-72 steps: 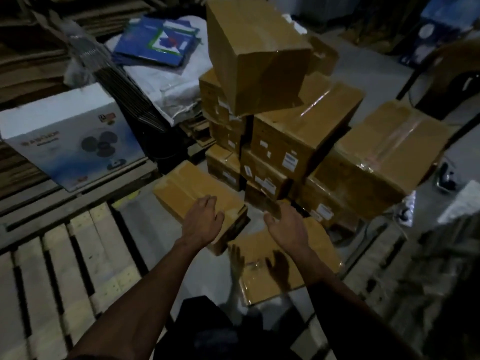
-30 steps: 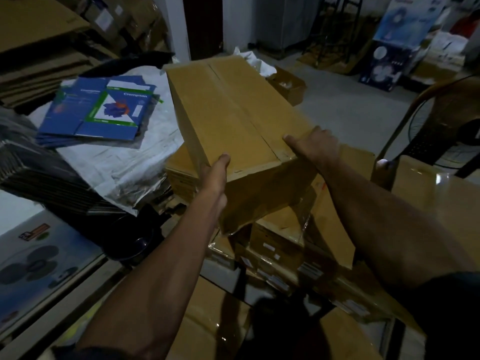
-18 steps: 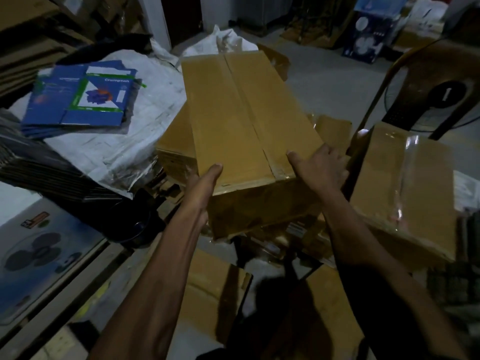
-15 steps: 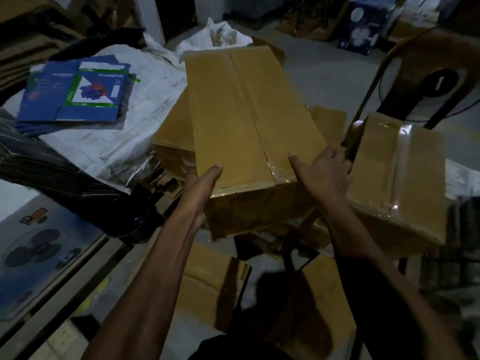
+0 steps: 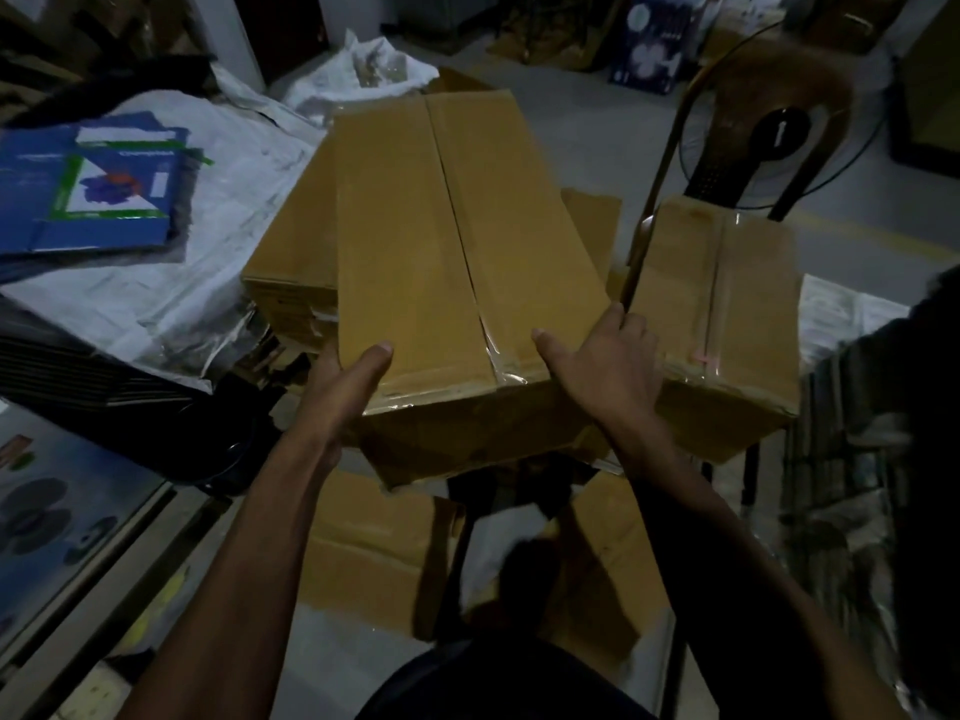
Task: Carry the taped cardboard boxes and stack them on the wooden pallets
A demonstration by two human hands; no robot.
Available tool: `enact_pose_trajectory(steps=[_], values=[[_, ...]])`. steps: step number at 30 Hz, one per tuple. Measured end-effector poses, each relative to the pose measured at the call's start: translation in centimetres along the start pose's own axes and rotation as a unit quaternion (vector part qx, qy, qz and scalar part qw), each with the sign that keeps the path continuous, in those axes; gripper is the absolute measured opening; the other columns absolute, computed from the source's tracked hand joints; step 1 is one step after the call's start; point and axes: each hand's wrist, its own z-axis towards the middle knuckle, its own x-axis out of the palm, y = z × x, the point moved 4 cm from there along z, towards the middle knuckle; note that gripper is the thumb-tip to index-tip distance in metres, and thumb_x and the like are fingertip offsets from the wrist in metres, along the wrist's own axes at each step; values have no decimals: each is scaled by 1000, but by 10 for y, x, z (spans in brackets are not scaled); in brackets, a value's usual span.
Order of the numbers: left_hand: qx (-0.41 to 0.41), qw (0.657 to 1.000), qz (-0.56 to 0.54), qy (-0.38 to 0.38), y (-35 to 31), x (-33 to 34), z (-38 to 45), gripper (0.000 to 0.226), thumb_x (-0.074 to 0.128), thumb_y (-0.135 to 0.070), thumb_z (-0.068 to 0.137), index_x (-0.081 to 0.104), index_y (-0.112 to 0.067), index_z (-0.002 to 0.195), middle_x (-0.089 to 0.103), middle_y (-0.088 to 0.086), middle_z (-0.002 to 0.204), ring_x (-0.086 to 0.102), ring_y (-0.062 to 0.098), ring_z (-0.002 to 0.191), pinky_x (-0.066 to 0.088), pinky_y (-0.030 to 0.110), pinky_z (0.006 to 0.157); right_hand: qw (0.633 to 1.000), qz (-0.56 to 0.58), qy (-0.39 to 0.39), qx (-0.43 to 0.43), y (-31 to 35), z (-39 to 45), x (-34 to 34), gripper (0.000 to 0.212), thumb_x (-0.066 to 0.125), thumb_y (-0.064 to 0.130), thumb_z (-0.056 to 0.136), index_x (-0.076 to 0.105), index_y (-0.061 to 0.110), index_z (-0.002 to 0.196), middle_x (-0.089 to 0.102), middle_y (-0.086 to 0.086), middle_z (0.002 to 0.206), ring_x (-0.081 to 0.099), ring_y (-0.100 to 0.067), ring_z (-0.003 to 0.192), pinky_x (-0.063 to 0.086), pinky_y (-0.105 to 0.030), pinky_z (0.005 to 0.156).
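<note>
A long brown cardboard box (image 5: 447, 241), taped along its top seam, lies on top of the box pile. My left hand (image 5: 348, 376) grips its near left corner, thumb on top and fingers hidden under the side. My right hand (image 5: 608, 366) grips the near right corner, thumb on top and fingers round the right edge. Another taped box (image 5: 722, 304) sits to the right, and a lower box (image 5: 291, 272) shows to the left. Two flatter boxes (image 5: 374, 553) lie on the floor below. A wooden pallet edge (image 5: 88, 605) shows at lower left.
A blue printed carton (image 5: 88, 194) lies on a white sack (image 5: 208, 210) at left. A fan carton (image 5: 47, 517) sits at lower left. A pedestal fan (image 5: 779, 132) stands behind the right box. Dark stacked goods (image 5: 857, 459) fill the right side.
My hands left the floor boxes and took hold of the top box's near corners. Over the last second the box has slid toward me and swung more lengthwise.
</note>
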Motion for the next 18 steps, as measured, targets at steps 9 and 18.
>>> enact_pose_trajectory(steps=[9,18], values=[[59,991,120,15,-52,11,69,97,74,-44,83,13,-27,156,28,2,158,34,22,140,34,29,102,994,28,91,-46,27,75,-8,98,55,74,83,26,10,152,39,-16,150,42,-38,135,38,-50,107],[60,990,126,30,-68,14,123,103,79,-50,74,20,-27,155,26,0,159,34,19,140,37,40,112,967,173,171,-73,58,154,10,129,70,82,49,26,22,154,44,-5,152,46,-29,134,42,-49,108]])
